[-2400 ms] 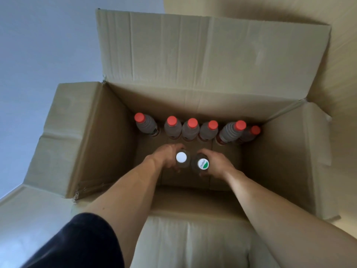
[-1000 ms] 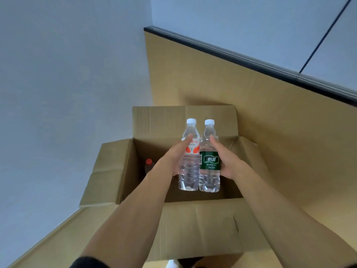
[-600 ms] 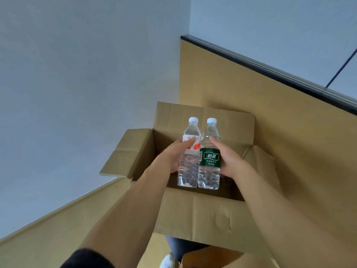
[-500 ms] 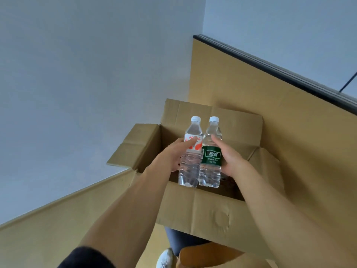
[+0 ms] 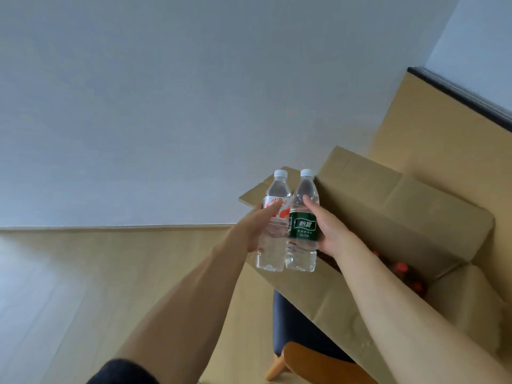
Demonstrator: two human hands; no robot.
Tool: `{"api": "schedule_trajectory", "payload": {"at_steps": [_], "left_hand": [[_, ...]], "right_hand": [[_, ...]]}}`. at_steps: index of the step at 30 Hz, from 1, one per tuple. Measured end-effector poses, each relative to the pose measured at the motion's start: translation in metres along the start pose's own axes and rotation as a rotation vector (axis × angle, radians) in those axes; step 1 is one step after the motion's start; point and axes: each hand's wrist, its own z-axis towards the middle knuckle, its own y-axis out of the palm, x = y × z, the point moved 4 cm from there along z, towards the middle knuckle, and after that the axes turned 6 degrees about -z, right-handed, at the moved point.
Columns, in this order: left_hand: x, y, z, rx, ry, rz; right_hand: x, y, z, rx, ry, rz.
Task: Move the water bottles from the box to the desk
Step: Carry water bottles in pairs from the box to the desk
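Near the middle of the frame, two clear plastic water bottles with white caps are held upright side by side, their sides touching, in the air. The left hand (image 5: 253,227) grips the clear bottle with the red-and-white label (image 5: 273,225), its thumb laid across the label and its fingers wrapped behind. The right hand (image 5: 328,230) grips the clear bottle with the dark green label (image 5: 302,225), thumb against the shoulder above the label, fingers curled round the far side. Both bottles hang above the left edge of the open brown cardboard box (image 5: 388,217), which fills the right and lower right of the frame with its flaps spread. Deep inside the box, at the right, several red bottle caps (image 5: 401,268) show in shadow, blurred. The box rests on a dark blue seat with a rounded wooden edge (image 5: 304,356) at the bottom of the frame. A pale wood floor (image 5: 83,286) runs across the lower left, meeting a plain grey-white wall (image 5: 194,106) that fills the upper part. A dark sleeve (image 5: 122,372) covers the left upper arm at the bottom edge.
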Motion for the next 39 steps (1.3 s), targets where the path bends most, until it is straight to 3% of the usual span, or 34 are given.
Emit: {"api": "schedule_trajectory", "payload": {"at_steps": [13,27,39], "left_hand": [[0.054,0.027,-0.087,-0.095,0.256,0.030],[0.052,0.042,-0.178,-0.268,0.423,0.076],[0.030,0.029,-0.222,-0.153,0.560,-0.010]], "right_hand": [[-0.047,0.026,-0.099,0.069,-0.225,-0.058],[-0.031,0.051,-0.200,0.114,-0.393,-0.005],[-0.029,0.072,-0.228,0.026,-0.398,-0.209]]}}
